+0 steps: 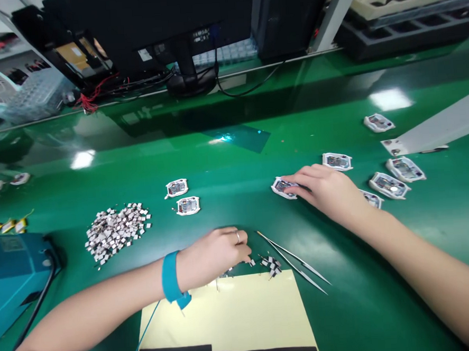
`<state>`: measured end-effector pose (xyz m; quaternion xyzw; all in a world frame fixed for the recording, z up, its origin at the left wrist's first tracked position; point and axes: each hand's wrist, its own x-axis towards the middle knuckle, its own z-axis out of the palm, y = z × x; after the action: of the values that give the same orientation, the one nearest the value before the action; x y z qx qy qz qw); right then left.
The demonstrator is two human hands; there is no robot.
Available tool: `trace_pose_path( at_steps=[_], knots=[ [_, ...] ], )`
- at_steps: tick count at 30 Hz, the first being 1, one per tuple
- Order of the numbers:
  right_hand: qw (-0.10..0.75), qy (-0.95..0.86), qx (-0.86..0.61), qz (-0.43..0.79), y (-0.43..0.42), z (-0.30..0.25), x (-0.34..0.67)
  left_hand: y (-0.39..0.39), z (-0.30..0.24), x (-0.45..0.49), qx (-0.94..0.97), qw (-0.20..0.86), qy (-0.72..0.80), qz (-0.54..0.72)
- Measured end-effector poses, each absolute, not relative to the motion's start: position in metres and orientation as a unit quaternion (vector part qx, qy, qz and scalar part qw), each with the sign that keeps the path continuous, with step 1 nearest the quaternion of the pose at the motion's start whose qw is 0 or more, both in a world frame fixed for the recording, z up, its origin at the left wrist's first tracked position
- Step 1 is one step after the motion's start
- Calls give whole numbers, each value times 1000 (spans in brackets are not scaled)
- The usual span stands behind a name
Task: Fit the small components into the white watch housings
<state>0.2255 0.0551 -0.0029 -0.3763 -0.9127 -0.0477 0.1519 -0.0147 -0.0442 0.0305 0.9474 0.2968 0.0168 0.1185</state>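
My left hand (215,253), with a blue wrist strap (171,277), rests curled on the green surface, its fingertips pinched over a few small square chips (270,263) by the top edge of a pale yellow sheet (227,316). Metal tweezers (293,261) lie just to its right, untouched. My right hand (325,188) reaches out and its fingers press down on a small white-framed circuit board (279,186). More such boards lie to its right (390,184) and two to the left (182,197).
A heap of several small chips (116,230) lies left of centre. A blue device (14,273) with a black cable sits at the left edge. A monitor stand (191,77), wires and trays (407,11) line the far side of the green belt (232,144).
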Motion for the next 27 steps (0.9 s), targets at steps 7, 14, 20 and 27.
trace_pose_path(
  at_steps=[7, 14, 20, 27],
  knots=[
    [129, -902, -385, -145, 43, -2, 216, -56, 28, -19, 942, 14, 334, 9],
    [104, -892, -409, -160, 30, -1, 202, -59, 28, -38, 941, 45, 335, 29],
    [80, -886, -446, -101, 23, 0, 190, -43, 26, -49, 854, 249, 432, 151],
    [133, -900, -412, 45, 35, 15, 206, -18, 21, -36, 741, 358, 508, 255]
  ],
)
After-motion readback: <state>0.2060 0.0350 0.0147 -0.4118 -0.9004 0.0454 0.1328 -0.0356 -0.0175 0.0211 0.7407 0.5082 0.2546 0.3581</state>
